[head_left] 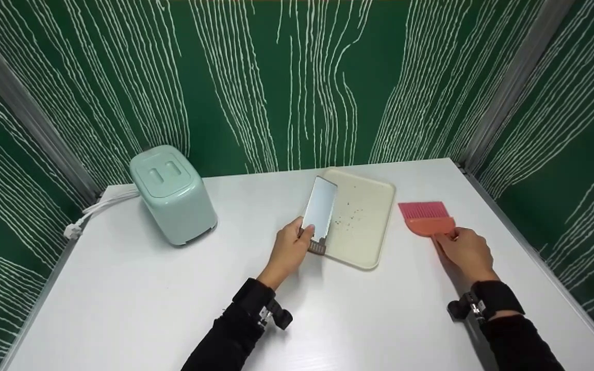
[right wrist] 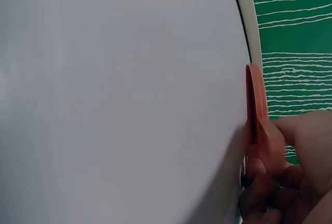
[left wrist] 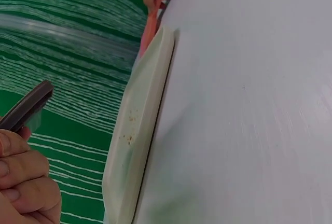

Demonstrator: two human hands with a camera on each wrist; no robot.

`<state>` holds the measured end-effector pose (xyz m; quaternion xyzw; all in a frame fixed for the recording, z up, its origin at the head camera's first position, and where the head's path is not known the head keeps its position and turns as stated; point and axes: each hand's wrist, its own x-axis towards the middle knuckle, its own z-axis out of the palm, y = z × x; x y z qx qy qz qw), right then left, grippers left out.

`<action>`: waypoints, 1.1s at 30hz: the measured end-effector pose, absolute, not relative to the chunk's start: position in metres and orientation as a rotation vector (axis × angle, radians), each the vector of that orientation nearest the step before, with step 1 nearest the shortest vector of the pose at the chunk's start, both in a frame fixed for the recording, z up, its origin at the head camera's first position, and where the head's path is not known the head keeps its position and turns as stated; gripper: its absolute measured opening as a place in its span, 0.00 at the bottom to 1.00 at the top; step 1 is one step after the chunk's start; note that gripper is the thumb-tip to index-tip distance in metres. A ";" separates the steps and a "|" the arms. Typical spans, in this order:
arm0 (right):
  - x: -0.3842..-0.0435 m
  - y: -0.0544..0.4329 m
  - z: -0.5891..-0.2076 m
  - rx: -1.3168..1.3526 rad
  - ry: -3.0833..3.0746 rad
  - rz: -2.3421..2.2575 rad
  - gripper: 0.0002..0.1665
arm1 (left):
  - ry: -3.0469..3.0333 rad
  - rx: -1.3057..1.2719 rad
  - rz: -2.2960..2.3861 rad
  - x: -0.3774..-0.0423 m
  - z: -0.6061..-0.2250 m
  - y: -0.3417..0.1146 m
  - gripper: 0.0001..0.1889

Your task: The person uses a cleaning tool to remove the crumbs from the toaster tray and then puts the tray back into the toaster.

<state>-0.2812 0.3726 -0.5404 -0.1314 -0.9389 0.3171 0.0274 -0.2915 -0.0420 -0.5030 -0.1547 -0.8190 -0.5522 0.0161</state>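
Note:
My left hand (head_left: 289, 247) grips a shiny metal crumb tray (head_left: 320, 206) by its brown slotted end. In the left wrist view, the crumb tray's dark end (left wrist: 28, 105) shows above the curled fingers, apart from the cream tray. That cream tray (head_left: 379, 232) lies on the table, with dark crumbs (head_left: 348, 219) scattered over its middle. To its right, my right hand (head_left: 467, 252) holds a small brush (head_left: 431, 225) by its orange handle, pink bristles pointing away from me. The right wrist view shows the brush (right wrist: 262, 115) edge-on, with thumb and fingers around its handle.
A mint-green toaster (head_left: 176, 201), its top covered, stands at the back left of the white table (head_left: 121, 304). Its white cord and plug (head_left: 73, 230) lie at the left edge. Green walls (head_left: 297, 87) with white lines enclose the back and sides.

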 end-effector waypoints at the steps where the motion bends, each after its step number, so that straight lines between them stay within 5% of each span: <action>1: -0.281 0.373 -0.541 -0.385 -2.906 0.983 0.27 | -2.539 -0.475 -1.728 -0.292 -0.503 -0.042 0.12; 15: -0.276 0.372 -0.534 -0.386 -2.922 1.052 0.26 | -2.482 -0.418 -1.788 -0.293 -0.506 -0.032 0.11; 33: -0.285 0.269 -0.494 -0.121 -2.831 1.085 0.31 | -2.354 -0.254 -1.979 -0.285 -0.511 -0.020 0.20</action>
